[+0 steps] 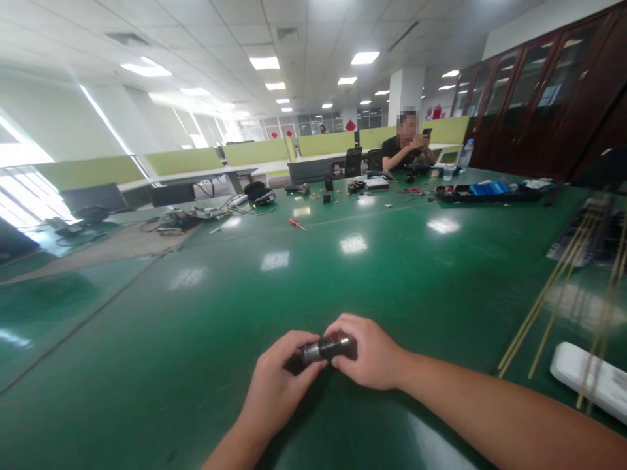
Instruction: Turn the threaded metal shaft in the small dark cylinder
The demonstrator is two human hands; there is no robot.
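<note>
A short black and silver cylinder [312,353], much like a small flashlight, lies level between my two hands above the near part of the green table. My left hand [274,375] curls thumb and fingers around its left end. On the other end, the fingers and thumb of my right hand [369,356] are closed. A dark ribbed section shows between the two grips. Both ends are partly covered by my fingers, so its exact kind is uncertain.
A red screwdriver [296,223] lies farther out on the green table [235,294]. Thin yellowish rods [543,294] and a white case [588,378] are at the right. Electronics clutter and a black tray [453,193] line the far side, where a person [392,153] sits holding a phone.
</note>
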